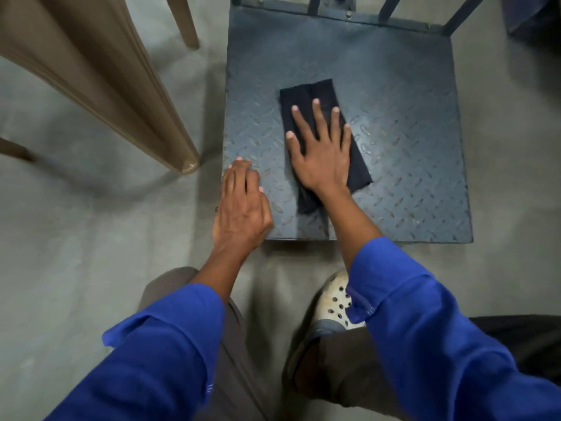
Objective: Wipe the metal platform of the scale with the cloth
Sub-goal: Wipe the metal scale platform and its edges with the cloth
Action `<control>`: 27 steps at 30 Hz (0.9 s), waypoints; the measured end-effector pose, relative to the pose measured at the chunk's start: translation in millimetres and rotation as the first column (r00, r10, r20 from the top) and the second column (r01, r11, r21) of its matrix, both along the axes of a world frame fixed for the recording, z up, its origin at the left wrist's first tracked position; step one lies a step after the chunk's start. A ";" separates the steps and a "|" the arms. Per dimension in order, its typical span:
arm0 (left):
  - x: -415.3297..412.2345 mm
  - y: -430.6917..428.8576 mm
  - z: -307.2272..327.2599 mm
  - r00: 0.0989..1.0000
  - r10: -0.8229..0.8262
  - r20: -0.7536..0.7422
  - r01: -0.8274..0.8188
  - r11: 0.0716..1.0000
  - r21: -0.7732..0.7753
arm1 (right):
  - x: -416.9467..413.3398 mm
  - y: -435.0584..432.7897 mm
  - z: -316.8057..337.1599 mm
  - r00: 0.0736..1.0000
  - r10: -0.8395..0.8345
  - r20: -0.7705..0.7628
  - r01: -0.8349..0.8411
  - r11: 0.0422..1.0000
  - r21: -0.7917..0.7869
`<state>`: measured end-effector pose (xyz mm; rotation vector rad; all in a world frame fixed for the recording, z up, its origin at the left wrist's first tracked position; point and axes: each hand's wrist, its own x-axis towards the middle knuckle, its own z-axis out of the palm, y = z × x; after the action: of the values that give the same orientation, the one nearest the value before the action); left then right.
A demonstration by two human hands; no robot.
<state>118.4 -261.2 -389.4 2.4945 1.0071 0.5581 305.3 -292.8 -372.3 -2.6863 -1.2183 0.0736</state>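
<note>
Blue sleeves [158, 354] fill the bottom of the view: a person crouches over a low scale, with a pale, holed shoe [334, 302] between the arms. At far left, tan chair legs [127, 95] slant down to the grey floor [76, 268], and the nearest foot stands just beside the platform's left edge.

Next comes the left hand [243, 205]. It rests on the near left corner of the platform [409, 132], fingers loosely bent, gripping nothing, and it seems to serve as a brace. To its right, the right hand [321, 150] lies flat on the cloth [306, 92], fingers straight and spread, palm pressing down. The cloth is dark, folded into a long strip, and lies slightly left of centre on the dark, ridged metal plate, angled from the near edge toward the back.

The wiping looks to be under way, with the cloth pinned under the palm mid-stroke. Much of the plate lies to the right and toward the back, so the next move probably calls for sliding the cloth that way under steady pressure, since the raised tread may snag the fabric.

The right and near edges are open to bare floor. At the back, dark rails [461, 16] rise from the plate's far edge and would stop a long forward stroke.
</note>
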 end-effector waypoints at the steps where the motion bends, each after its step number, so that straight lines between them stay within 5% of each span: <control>1: -1.0 -0.4 0.3 0.999 0.000 0.039 0.001 1.000 -0.026 | -19.5 -4.2 -1.1 0.999 0.053 0.012 -0.053 0.999 0.009; 7: -11.6 6.4 14.8 0.930 0.154 0.334 -0.024 0.931 -0.365 | -92.5 -66.6 -2.4 0.992 0.123 0.009 -0.123 0.992 -0.017; 10: -30.8 26.2 23.4 0.874 0.313 0.370 -0.066 0.833 -0.549 | -69.8 -112.4 -2.0 0.999 -0.026 0.021 0.027 0.999 -0.024; 14: -50.8 40.1 32.7 0.874 0.297 0.384 -0.024 0.817 -0.577 | -86.8 -104.7 -6.4 0.962 -0.272 -0.010 0.272 0.962 -0.004; 21: -49.7 34.1 23.0 0.832 0.347 0.434 -0.041 0.817 -0.575 | -187.2 -11.1 -17.5 1.000 0.026 0.016 -0.026 1.000 -0.001; 27: -60.2 37.0 22.2 0.836 0.314 0.450 -0.029 0.844 -0.536 | -121.5 44.9 -8.8 0.970 0.245 -0.003 -0.245 0.969 0.021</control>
<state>58.2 -224.2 -367.2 1.6520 1.0027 0.8444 183.8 -247.9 -381.1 -2.5028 -1.5348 0.1024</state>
